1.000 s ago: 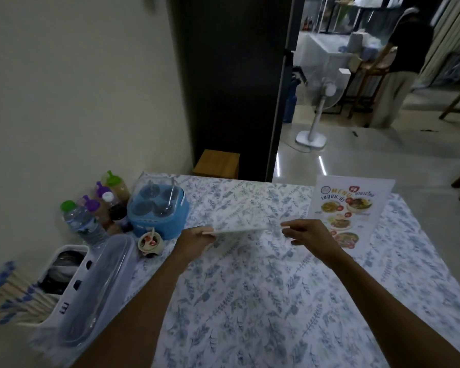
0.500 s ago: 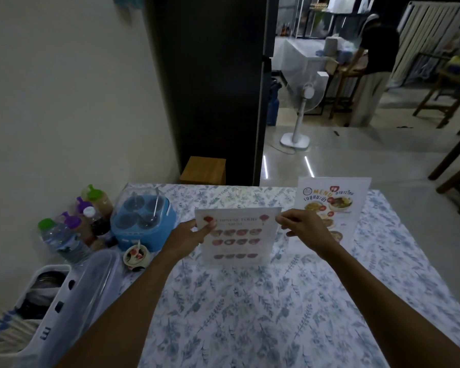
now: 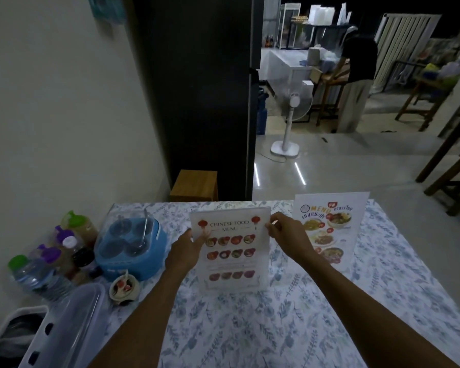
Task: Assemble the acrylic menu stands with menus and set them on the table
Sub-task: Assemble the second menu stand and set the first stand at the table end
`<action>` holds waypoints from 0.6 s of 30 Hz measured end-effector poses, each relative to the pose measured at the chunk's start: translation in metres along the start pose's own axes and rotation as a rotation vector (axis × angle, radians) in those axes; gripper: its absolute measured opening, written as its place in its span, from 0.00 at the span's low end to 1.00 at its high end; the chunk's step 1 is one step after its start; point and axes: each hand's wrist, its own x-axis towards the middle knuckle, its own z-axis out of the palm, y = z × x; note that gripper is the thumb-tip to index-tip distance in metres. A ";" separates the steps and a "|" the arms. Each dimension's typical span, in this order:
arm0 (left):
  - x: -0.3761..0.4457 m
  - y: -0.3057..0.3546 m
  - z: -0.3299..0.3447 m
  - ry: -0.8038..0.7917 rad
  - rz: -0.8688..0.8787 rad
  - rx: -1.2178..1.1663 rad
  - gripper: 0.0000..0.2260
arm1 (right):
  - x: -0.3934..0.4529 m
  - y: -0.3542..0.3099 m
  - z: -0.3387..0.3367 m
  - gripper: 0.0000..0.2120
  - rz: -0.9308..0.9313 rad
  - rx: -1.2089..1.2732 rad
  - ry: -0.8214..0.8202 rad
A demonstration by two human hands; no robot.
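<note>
An acrylic stand holding a Chinese food menu (image 3: 231,251) stands upright on the floral tablecloth (image 3: 250,328), its lower edge on the cloth. My left hand (image 3: 187,248) grips its left edge near the top. My right hand (image 3: 287,236) pinches its upper right corner. Behind and to the right, a second stand with a colourful Thai menu (image 3: 329,229) stands upright on the table, untouched.
On the left are a blue condiment caddy (image 3: 132,247), several sauce and water bottles (image 3: 51,258), a small chilli cup (image 3: 124,286) and a white cutlery box with a clear lid (image 3: 59,328). Beyond the table are a wooden stool (image 3: 194,185), a fan (image 3: 290,123) and a person (image 3: 356,75).
The Chinese menu stand went from lying nearly flat in both hands to upright facing me, then came down onto the cloth. Both hands kept their grip.
</note>
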 end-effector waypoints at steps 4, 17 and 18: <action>0.008 -0.003 0.002 -0.002 -0.010 0.046 0.31 | 0.003 0.001 0.007 0.07 0.004 -0.046 -0.008; 0.013 0.005 -0.001 0.048 0.054 0.067 0.39 | -0.002 -0.003 0.011 0.10 0.028 -0.091 -0.079; 0.012 0.009 -0.002 0.069 0.069 0.052 0.43 | -0.004 -0.002 0.009 0.13 0.028 -0.082 -0.081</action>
